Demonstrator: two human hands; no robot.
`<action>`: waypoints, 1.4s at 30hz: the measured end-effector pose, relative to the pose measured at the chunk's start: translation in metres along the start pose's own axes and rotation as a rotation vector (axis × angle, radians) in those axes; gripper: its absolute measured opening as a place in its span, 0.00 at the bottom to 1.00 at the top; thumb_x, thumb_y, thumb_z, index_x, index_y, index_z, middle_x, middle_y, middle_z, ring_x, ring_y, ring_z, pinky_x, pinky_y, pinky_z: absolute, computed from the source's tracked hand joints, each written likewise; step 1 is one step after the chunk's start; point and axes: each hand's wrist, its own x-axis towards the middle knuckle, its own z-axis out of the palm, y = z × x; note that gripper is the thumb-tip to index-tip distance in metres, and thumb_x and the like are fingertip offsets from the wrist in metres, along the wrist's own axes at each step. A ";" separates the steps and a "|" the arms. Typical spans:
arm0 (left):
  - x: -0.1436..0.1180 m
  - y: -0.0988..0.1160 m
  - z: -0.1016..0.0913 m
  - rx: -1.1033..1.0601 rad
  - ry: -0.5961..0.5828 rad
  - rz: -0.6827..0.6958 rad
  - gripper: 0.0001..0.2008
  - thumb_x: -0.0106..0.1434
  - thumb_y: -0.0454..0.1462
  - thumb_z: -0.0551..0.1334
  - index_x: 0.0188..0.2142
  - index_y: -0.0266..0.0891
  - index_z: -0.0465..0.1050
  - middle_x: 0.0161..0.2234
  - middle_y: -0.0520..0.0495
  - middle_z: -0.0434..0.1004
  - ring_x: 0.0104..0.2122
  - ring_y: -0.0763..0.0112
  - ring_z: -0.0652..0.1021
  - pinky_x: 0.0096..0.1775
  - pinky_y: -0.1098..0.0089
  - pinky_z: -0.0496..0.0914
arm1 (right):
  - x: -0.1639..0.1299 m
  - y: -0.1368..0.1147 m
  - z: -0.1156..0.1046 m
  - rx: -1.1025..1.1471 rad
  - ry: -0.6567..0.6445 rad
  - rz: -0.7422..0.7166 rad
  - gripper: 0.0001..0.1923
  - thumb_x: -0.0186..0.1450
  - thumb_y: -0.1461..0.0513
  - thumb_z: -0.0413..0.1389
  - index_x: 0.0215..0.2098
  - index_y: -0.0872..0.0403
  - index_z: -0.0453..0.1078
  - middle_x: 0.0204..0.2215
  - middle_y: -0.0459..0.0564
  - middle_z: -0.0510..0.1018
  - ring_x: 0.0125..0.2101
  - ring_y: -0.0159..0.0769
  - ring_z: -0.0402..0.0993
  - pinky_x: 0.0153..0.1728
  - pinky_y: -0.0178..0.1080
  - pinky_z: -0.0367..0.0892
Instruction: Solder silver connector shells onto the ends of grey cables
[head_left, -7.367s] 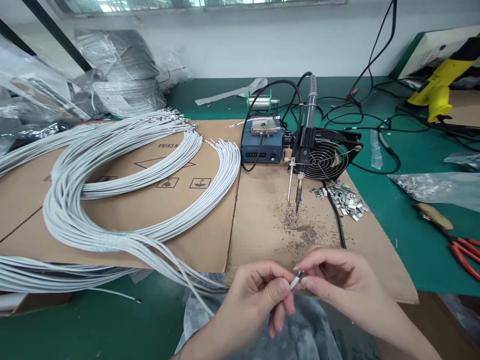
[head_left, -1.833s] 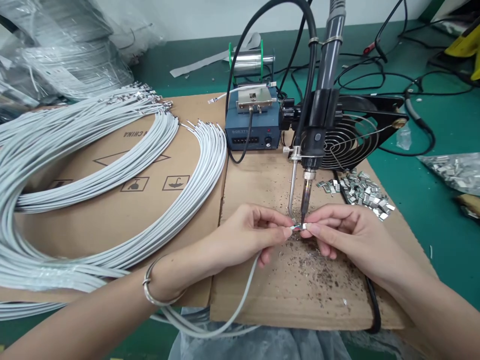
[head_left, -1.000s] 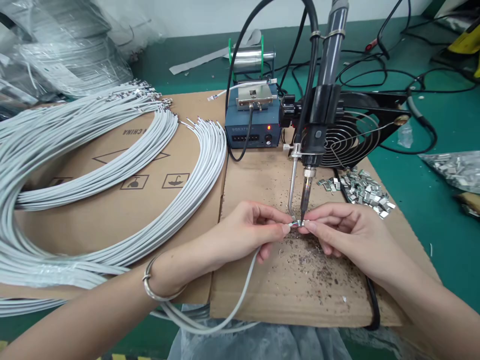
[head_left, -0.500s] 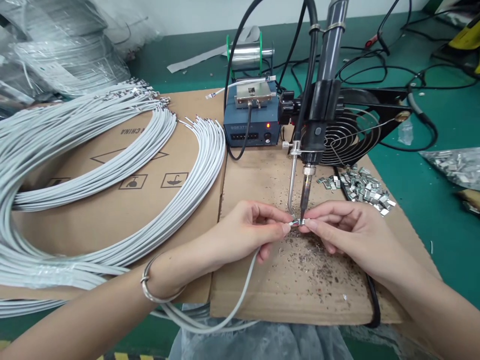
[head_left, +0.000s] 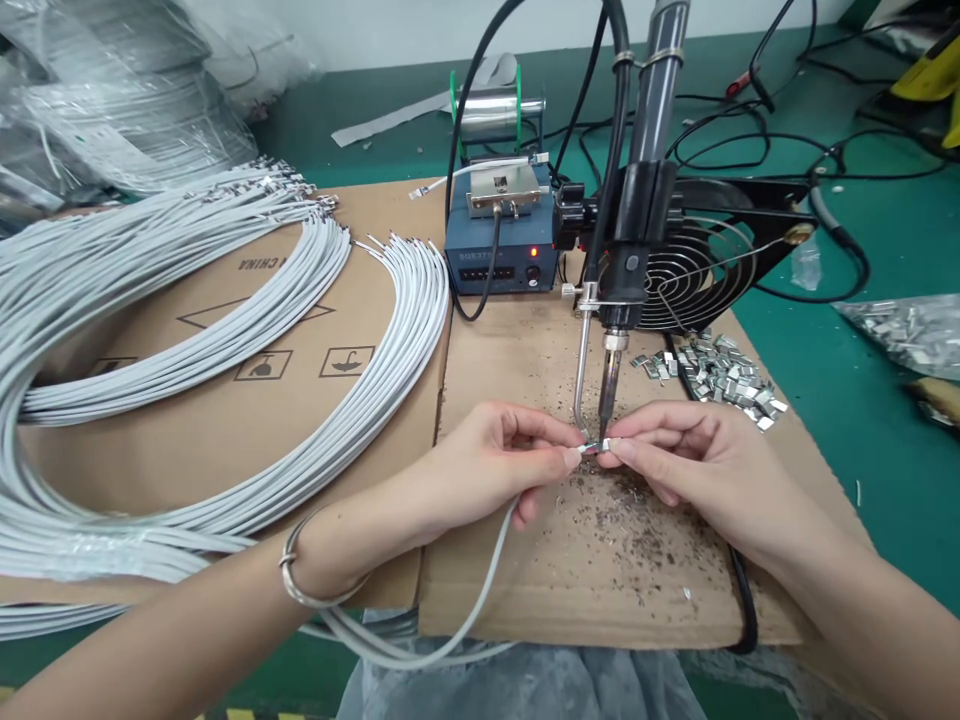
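Note:
Between thumb and finger, my left hand (head_left: 517, 455) pinches the end of a white cable (head_left: 491, 575), whose length hangs down toward my lap. My right hand (head_left: 682, 450) is closed on a small metal connector (head_left: 607, 445), mostly hidden by the fingertips. Cable end and connector meet under the tip of a soldering iron (head_left: 612, 375), clamped upright in a stand. The tip appears to touch the joint. A thin metal feed tube (head_left: 583, 365) comes down just left of the iron, its bent end close to my left fingertips.
Loose metal connectors (head_left: 731, 375) are heaped right of the iron. A blue control box (head_left: 502, 250) with a lit red lamp and a solder spool (head_left: 487, 108) stand behind. A black fan (head_left: 697, 265) is at back right. Bundled white cables (head_left: 360, 400) cover the cardboard at left.
Both hands hold nearly the same pose at the iron tip. The whole view has shifted very slightly; nothing is let go or picked up.

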 end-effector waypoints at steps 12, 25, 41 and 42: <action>0.001 0.000 0.000 0.021 0.029 -0.012 0.07 0.56 0.35 0.62 0.32 0.32 0.73 0.13 0.58 0.64 0.12 0.82 0.64 0.18 0.79 0.58 | 0.001 -0.001 0.002 -0.039 0.023 -0.040 0.05 0.51 0.61 0.63 0.27 0.54 0.75 0.22 0.50 0.80 0.11 0.24 0.61 0.09 0.28 0.56; 0.004 -0.002 -0.005 0.106 0.020 -0.015 0.10 0.54 0.39 0.64 0.30 0.31 0.73 0.15 0.56 0.65 0.12 0.82 0.66 0.15 0.80 0.60 | 0.000 -0.002 0.001 -0.107 0.004 -0.102 0.06 0.52 0.59 0.62 0.26 0.54 0.75 0.21 0.50 0.80 0.10 0.25 0.62 0.09 0.29 0.57; 0.003 -0.001 -0.001 0.125 0.056 -0.004 0.08 0.55 0.37 0.63 0.28 0.32 0.72 0.13 0.56 0.65 0.12 0.82 0.65 0.15 0.81 0.59 | -0.001 -0.005 0.003 -0.051 0.013 -0.061 0.03 0.52 0.61 0.62 0.26 0.52 0.75 0.21 0.48 0.81 0.11 0.25 0.63 0.11 0.30 0.55; 0.003 -0.001 -0.001 0.123 0.055 -0.005 0.08 0.55 0.38 0.63 0.28 0.32 0.72 0.13 0.56 0.65 0.12 0.82 0.65 0.15 0.81 0.59 | -0.001 -0.005 0.003 -0.047 0.011 -0.062 0.03 0.52 0.61 0.62 0.26 0.52 0.75 0.21 0.48 0.81 0.11 0.25 0.63 0.11 0.30 0.55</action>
